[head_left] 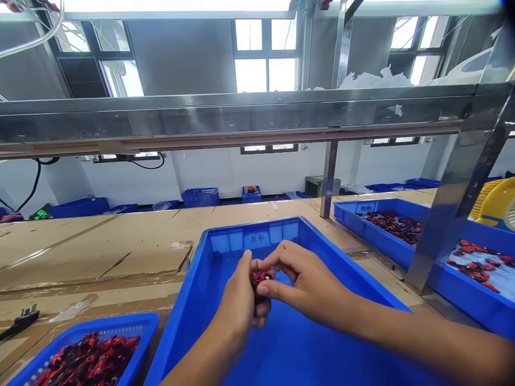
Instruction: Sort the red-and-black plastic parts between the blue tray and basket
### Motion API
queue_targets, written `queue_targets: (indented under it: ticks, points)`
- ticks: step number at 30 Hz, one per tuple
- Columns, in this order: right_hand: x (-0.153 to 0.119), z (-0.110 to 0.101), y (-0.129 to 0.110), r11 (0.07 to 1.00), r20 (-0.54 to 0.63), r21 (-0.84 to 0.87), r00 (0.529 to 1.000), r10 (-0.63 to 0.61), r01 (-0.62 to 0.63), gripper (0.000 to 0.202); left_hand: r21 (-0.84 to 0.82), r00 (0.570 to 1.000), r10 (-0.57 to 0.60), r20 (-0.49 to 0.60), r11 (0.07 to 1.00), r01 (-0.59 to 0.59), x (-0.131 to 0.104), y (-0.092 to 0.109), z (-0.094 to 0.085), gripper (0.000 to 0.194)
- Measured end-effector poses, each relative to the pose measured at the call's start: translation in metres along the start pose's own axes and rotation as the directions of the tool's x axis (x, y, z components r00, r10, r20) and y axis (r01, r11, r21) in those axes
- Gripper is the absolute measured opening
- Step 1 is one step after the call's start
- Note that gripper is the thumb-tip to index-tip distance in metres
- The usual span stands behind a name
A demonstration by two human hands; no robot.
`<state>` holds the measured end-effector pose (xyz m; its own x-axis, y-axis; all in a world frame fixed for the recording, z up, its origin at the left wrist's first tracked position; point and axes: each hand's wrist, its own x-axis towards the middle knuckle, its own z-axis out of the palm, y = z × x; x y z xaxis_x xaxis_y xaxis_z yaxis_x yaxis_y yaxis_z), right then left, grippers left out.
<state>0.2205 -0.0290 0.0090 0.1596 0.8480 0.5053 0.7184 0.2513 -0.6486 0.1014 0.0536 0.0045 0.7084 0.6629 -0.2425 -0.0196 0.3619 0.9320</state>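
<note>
Both hands meet above a large blue plastic tray (pixel 322 343). My left hand (pixel 243 295) is curled around a small red and black part (pixel 260 276), its thumb pointing up. From the right, my right hand (pixel 300 271) closes thumb and fingertips on the same part's edge. Fingers cover much of the part, so its exact kind cannot be made out. At the lower left, a blue basket (pixel 151 324) holds a heap of similar red and black pieces (pixel 92 359).
Another blue tray (pixel 462 284) with scattered red and black pieces lies to the right, behind a metal post (pixel 450 198). A metal shelf beam (pixel 225 115) crosses overhead. A black plug (pixel 24 320) rests on the cardboard-covered table (pixel 100 252). A yellow device (pixel 493 201) stands far right.
</note>
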Motion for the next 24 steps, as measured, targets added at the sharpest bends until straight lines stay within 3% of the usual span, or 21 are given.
queue_targets:
  ticks: [3,6,10,14,18,24]
  points:
    - [-0.001,0.003,0.001,0.996,-0.035,-0.004,0.996,-0.085,0.085,0.013,-0.097,0.999,-0.032,0.031,0.995,0.035,-0.001,0.000,0.000,0.041]
    - [-0.002,0.004,0.001,0.991,-0.092,-0.029,0.987,-0.134,0.132,0.019,-0.180,0.995,-0.070,0.069,0.980,0.081,0.000,0.001,-0.002,0.038]
    - [-0.004,0.003,0.000,0.991,-0.132,-0.058,0.983,-0.129,0.122,0.025,-0.272,0.992,-0.010,0.125,0.961,0.044,0.003,0.001,-0.006,0.028]
    - [-0.004,-0.003,-0.004,0.968,-0.167,-0.082,0.955,-0.247,0.236,0.027,-0.385,0.987,0.029,0.158,0.922,0.034,0.005,0.001,-0.007,0.025]
    - [-0.004,-0.007,-0.007,0.938,-0.192,-0.094,0.918,-0.347,0.334,0.033,-0.402,0.986,0.041,0.164,0.915,0.029,0.005,0.003,-0.006,0.025]
    - [-0.003,-0.002,-0.001,0.934,-0.169,-0.081,0.918,-0.358,0.349,0.030,-0.359,0.978,-0.006,0.210,0.930,0.083,0.002,0.002,-0.004,0.031]
